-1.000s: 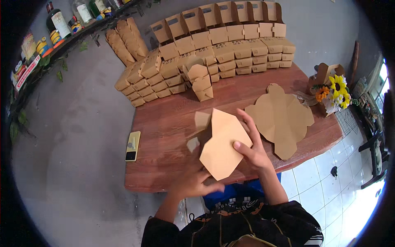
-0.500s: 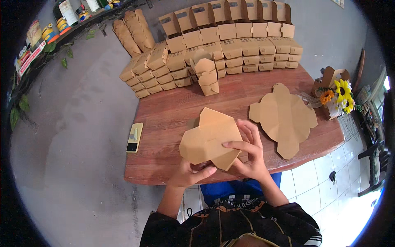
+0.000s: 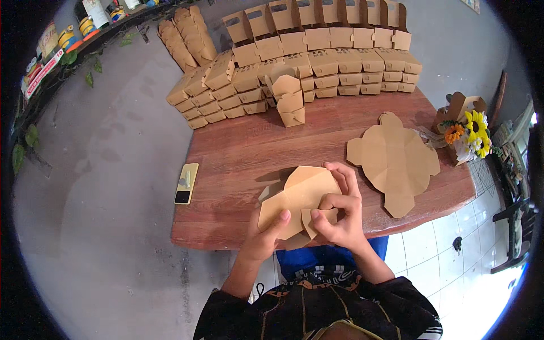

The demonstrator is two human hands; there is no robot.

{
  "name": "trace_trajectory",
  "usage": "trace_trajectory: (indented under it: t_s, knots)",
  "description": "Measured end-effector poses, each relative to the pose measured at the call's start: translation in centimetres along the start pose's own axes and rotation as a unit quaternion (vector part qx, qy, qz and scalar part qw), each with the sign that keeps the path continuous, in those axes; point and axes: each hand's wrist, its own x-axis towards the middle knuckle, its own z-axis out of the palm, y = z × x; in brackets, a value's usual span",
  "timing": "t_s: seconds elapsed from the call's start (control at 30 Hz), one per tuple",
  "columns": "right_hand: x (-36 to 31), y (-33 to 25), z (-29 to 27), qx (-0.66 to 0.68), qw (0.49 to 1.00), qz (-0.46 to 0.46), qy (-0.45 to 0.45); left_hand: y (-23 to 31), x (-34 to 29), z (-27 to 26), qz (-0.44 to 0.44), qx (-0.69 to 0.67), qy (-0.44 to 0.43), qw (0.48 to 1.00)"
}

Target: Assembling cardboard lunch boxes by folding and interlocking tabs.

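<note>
A partly folded brown cardboard box (image 3: 303, 195) is held between both hands above the table's near edge. My left hand (image 3: 263, 235) grips its left side, thumb lying on the panel and the other fingers hidden beneath. With thumb and bent forefinger, my right hand (image 3: 343, 218) pinches a small flap on the right side; its upper fingers curl round the far right edge. To the right lies a flat, unfolded cardboard blank (image 3: 394, 161) with rounded lobes and crease lines. Beyond the held box, small folded cartons (image 3: 289, 102) stand stacked upright on the table.
Rows of stacked brown boxes (image 3: 326, 67) fill the back of the wooden table (image 3: 238, 153), with handled carriers (image 3: 286, 16) on top. A yellow phone (image 3: 186, 182) lies at the left edge. Artificial flowers (image 3: 475, 124) stand at the right corner. A decorated shelf (image 3: 93, 39) hangs upper left.
The box has tilted and come slightly nearer. My left thumb has moved up onto its panel. The right hand has gone from resting on the panel to pinching a flap and bending it inward.
</note>
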Motion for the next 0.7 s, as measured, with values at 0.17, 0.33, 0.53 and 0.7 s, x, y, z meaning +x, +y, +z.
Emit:
trace_trajectory:
  t_s: [0.17, 0.33, 0.53, 0.7]
  knots:
    - [0.1, 0.1, 0.5, -0.007, 0.999, -0.019, 0.043, -0.5, -0.1, 0.1, 0.002, -0.007, -0.012, 1.0]
    - [0.7, -0.5, 1.3, -0.045, 0.994, 0.005, 0.1, -1.3, 0.3, 0.9, 0.179, 0.259, -0.022, 0.949]
    - [4.9, -0.6, -1.5, -0.108, 0.983, -0.138, -0.048, 0.1, 0.3, -0.3, 0.115, 0.257, -0.047, 0.958]
    - [6.7, -2.3, -2.2, -0.146, 0.976, -0.161, -0.016, 1.0, 0.3, -0.9, 0.138, 0.242, -0.068, 0.958]
